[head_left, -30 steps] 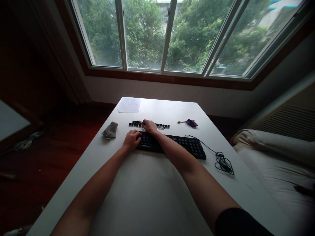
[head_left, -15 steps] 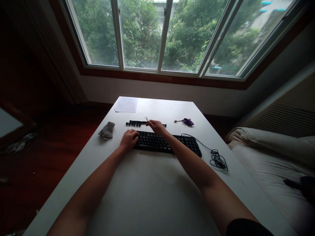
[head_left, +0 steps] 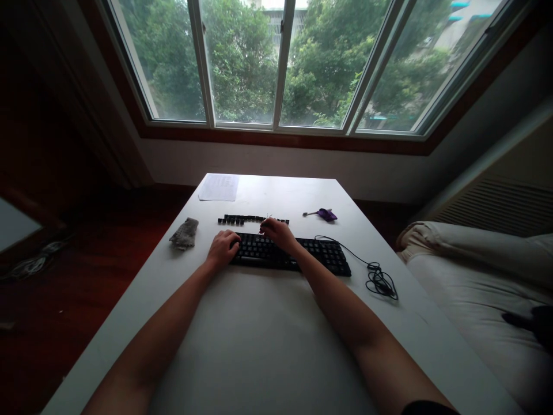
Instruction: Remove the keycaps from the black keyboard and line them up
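A black keyboard [head_left: 254, 249] lies across the white table. My left hand [head_left: 222, 248] is closed on its left end, thumb and fingers at the edge. Over the upper middle of the keys, my right hand [head_left: 279, 233] pinches a thin wire keycap puller [head_left: 261, 231], largely covered by the fingers. The puller's lower end is close to the keys; contact with a key cannot be made out. Loose black keycaps [head_left: 235, 220] stand in rows just behind the keyboard, some hidden by my right hand.
A grey cloth [head_left: 185, 233] lies left of the keyboard. Behind it to the right is a purple brush-like tool [head_left: 327, 214]. A coiled black cable [head_left: 381, 282] lies at right, and a paper sheet [head_left: 219, 188] at the table's far left corner. Beyond stands a window [head_left: 276, 69].
My right hand has come down and nearer with the puller, from above the loose keycaps to over the keyboard's keys. My left hand stays at the keyboard's left end. The view has shifted slightly.
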Tool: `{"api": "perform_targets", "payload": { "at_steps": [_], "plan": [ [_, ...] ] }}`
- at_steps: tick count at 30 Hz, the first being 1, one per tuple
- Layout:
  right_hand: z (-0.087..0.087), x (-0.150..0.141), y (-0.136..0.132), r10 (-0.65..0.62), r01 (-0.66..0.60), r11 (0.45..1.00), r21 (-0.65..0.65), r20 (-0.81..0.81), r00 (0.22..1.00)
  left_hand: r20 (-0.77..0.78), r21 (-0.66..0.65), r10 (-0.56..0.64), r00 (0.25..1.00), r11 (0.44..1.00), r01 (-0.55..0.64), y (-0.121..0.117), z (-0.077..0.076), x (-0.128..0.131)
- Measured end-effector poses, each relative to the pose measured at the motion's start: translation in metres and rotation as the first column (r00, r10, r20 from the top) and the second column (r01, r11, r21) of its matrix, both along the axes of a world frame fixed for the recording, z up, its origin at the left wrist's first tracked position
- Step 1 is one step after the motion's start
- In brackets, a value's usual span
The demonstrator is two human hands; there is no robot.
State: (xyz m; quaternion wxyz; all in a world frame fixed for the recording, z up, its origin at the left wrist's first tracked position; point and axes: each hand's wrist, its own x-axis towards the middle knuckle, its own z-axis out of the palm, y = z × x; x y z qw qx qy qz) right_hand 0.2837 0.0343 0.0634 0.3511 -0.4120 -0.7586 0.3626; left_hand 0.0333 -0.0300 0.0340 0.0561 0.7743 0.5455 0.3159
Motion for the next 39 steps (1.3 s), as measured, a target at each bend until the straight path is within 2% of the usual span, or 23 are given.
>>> {"api": "perform_targets", "payload": {
  "at_steps": [3, 9, 14, 18, 21, 24, 27, 29, 31, 35, 39],
  "plan": [
    [-0.001, -0.006, -0.001, -0.018, 0.016, 0.998, 0.063, 0.026, 1.000, -0.008, 0.002, -0.003, 1.000, 1.000, 0.003, 0.000, 0.000, 0.000],
    [-0.002, -0.009, 0.007, -0.042, 0.035, 0.998, 0.057, 0.123, 0.991, -0.021, 0.011, -0.002, 1.000, 1.000, 0.002, 0.002, -0.003, -0.001],
    [-0.006, -0.009, 0.006, 0.026, -0.044, 0.990, 0.137, 0.133, 0.991, -0.024, 0.007, 0.001, 1.000, 1.000, -0.001, 0.002, -0.003, -0.001],
    [-0.005, -0.004, 0.002, 0.090, -0.137, 0.956, 0.259, 0.187, 0.978, -0.026, 0.012, -0.002, 1.000, 1.000, 0.003, 0.002, -0.003, 0.000],
    [-0.009, 0.002, 0.003, 0.122, -0.163, 0.941, 0.297, 0.152, 0.981, -0.027, 0.013, -0.006, 1.000, 1.000, 0.006, 0.001, -0.002, -0.001],
    [-0.019, 0.008, 0.008, 0.141, -0.148, 0.965, 0.217, 0.046, 0.989, -0.026, 0.010, -0.004, 1.000, 1.000, 0.005, 0.001, -0.001, -0.001],
    [-0.029, 0.013, 0.013, 0.147, -0.144, 0.989, 0.031, -0.136, 0.980, -0.027, 0.013, -0.007, 1.000, 1.000, 0.007, 0.001, -0.001, -0.001],
    [-0.034, 0.015, 0.017, 0.123, -0.153, 0.985, -0.085, -0.283, 0.951, -0.029, 0.014, -0.007, 1.000, 1.000, 0.008, 0.001, -0.001, -0.001],
    [-0.036, 0.015, 0.018, 0.100, -0.159, 0.978, -0.138, -0.360, 0.927, -0.032, 0.016, -0.005, 0.999, 1.000, 0.005, 0.000, -0.001, 0.000],
    [-0.030, 0.007, 0.010, 0.133, -0.191, 0.974, -0.120, -0.376, 0.917, -0.043, 0.036, -0.003, 0.999, 0.999, 0.005, -0.003, 0.003, 0.004],
    [-0.021, -0.004, -0.004, 0.182, -0.191, 0.982, -0.004, -0.283, 0.942, -0.045, 0.058, -0.052, 0.998, 0.997, 0.055, -0.010, 0.011, 0.014]
  ]
}}
